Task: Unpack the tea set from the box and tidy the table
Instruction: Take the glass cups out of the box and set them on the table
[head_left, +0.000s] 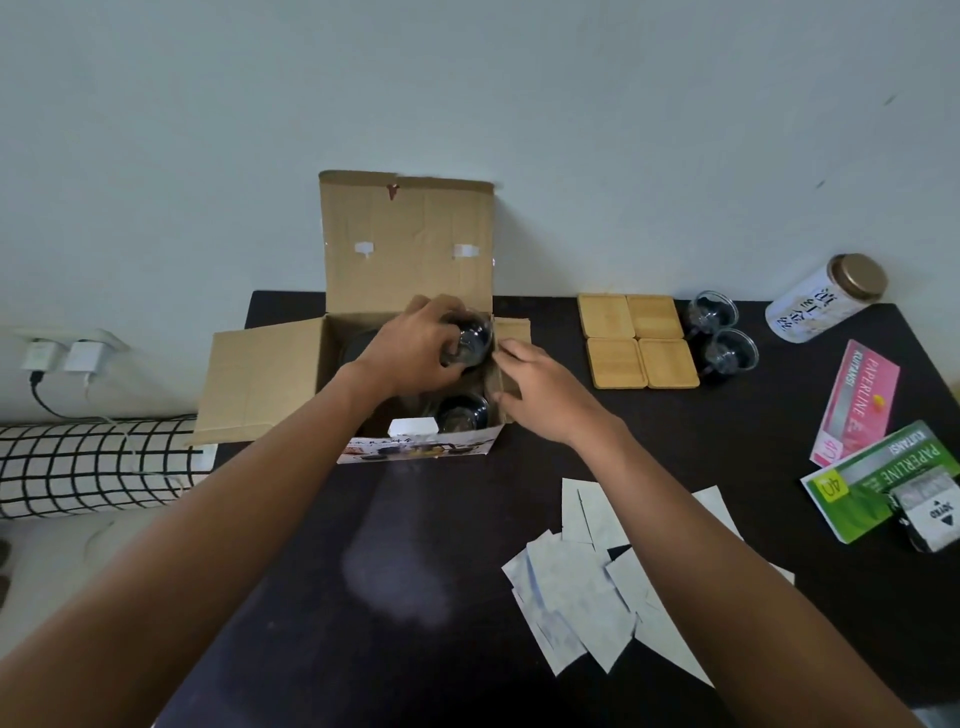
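Colours and patterns

Brown box (405, 234), black surface (467, 519), tan coasters (636, 340), pink booklet (857, 402) and green booklet (883, 478) are shown; the cushion (93, 467) is checked black-on-white.

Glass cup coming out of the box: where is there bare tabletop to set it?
The left hand holds the glass cup over the box. Bare table lies between the box and the wooden coasters, and in front of the box. Crowded: the paper slips front right, the booklets far right.
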